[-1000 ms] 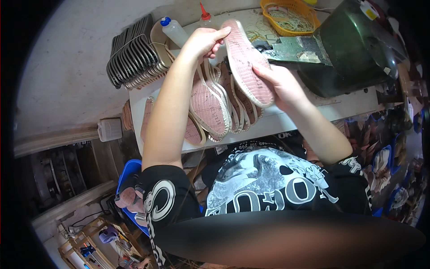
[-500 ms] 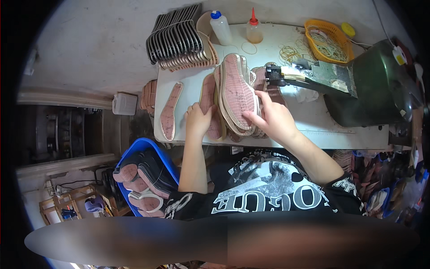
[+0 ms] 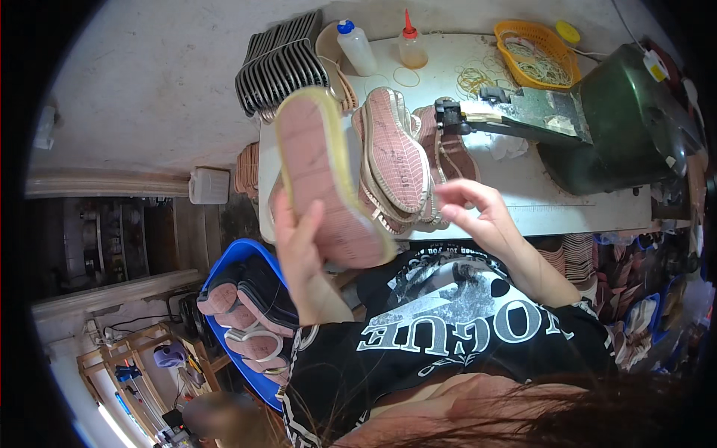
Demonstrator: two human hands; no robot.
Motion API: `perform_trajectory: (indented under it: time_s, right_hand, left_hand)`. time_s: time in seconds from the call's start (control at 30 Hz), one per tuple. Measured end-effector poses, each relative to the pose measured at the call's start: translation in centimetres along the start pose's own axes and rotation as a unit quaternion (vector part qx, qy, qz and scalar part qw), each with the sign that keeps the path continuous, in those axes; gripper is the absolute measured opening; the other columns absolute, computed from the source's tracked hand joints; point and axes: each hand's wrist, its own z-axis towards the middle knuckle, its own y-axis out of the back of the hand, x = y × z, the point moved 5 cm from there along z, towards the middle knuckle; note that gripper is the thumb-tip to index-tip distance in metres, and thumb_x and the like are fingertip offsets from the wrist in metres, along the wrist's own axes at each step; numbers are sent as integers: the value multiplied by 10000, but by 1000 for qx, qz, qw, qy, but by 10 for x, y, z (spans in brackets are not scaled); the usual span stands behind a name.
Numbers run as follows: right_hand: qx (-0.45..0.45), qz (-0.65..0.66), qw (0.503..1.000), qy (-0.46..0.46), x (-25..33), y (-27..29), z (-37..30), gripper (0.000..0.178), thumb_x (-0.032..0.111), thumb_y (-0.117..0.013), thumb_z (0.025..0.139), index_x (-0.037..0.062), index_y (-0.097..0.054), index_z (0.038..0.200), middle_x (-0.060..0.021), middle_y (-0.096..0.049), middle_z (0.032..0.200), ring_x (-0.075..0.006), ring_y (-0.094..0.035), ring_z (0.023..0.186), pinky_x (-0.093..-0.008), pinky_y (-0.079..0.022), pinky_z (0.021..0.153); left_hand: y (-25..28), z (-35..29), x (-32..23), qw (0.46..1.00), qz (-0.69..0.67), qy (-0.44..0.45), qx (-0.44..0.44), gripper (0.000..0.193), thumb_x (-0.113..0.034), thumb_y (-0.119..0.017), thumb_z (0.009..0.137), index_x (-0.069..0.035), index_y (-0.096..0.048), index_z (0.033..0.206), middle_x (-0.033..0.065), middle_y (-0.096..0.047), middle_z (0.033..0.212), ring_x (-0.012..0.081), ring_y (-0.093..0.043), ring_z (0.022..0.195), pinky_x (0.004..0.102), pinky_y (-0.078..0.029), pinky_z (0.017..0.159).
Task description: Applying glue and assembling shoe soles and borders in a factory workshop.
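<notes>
left hand (image 3: 299, 233) grasping pink, yellow-rimmed, fabric-looking sole (image 3: 317, 164) at its seven o'clock | likely light, bendy; hold edgewise | right hand (image 3: 479, 212) loose, empty

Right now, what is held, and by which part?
The left hand holds a yellow-edged pink sole by its left edge, nearer the lower end; the right hand appears empty.

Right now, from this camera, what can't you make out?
All in the head view:
Underside of the yellow-edged sole: faces away from the camera, in the left hand's grip.
Marks on that sole: blurred, probably by motion.
Lower soles in the stack: mostly covered by upper ones.
Floor of the blue tub: hidden by its contents.
Far side of the green machine: blocked by its own housing.
</notes>
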Motion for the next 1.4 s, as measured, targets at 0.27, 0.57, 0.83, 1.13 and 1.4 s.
perform_trajectory:
  time_s: [0.27, 0.57, 0.83, 1.13, 1.4]
  right_hand:
    - [30, 79, 996, 38, 39, -1, 8, 313, 71, -649, 852, -8, -548, 1138, -48, -613, 995, -85, -575, 924, -256, -475, 814]
    - [213, 356, 908, -53, -24, 20, 11, 394, 349, -700, 851, 33, -607, 1068, 9, -623, 872, -52, -591, 808, -204, -502, 696]
    - [122, -3, 992, -30, 30, 60, 20, 220, 179, -625, 890, -23, -673, 817, -14, -608, 654, -57, -521, 597, -218, -452, 561]
    - [73, 70, 994, -35, 18, 51, 25, 296, 200, -664, 863, -38, -657, 1038, -33, -675, 926, -76, -583, 854, -259, -488, 785]
    - [5, 204, 974, -95, -18, 46, 11, 279, 235, -643, 892, -6, -645, 1031, -63, -674, 863, -108, -641, 683, -242, -542, 575]
  left_hand:
    - [-78, 16, 50, 978, -4, 79, 192, 465, -201, -695, 867, 14, -482, 1220, 84, -615, 1096, 140, -591, 959, 288, -469, 858]
    - [-133, 1, 74, 949, -42, 91, 298, 400, -158, -710, 846, 26, -530, 1153, 75, -639, 1034, 130, -610, 908, 268, -487, 824]
    - [-144, 23, 72, 961, 161, 3, 225, 458, -172, -739, 820, 53, -523, 1154, 123, -641, 1048, 173, -616, 935, 305, -483, 856]
    - [-164, 74, 52, 967, 153, -80, 188, 401, -163, -708, 821, 56, -535, 1109, 119, -638, 1005, 178, -618, 884, 305, -496, 789]
    - [-160, 156, 115, 912, 338, -15, 233, 509, -379, -718, 751, 56, -639, 1004, 220, -573, 1026, 321, -574, 970, 389, -446, 888]
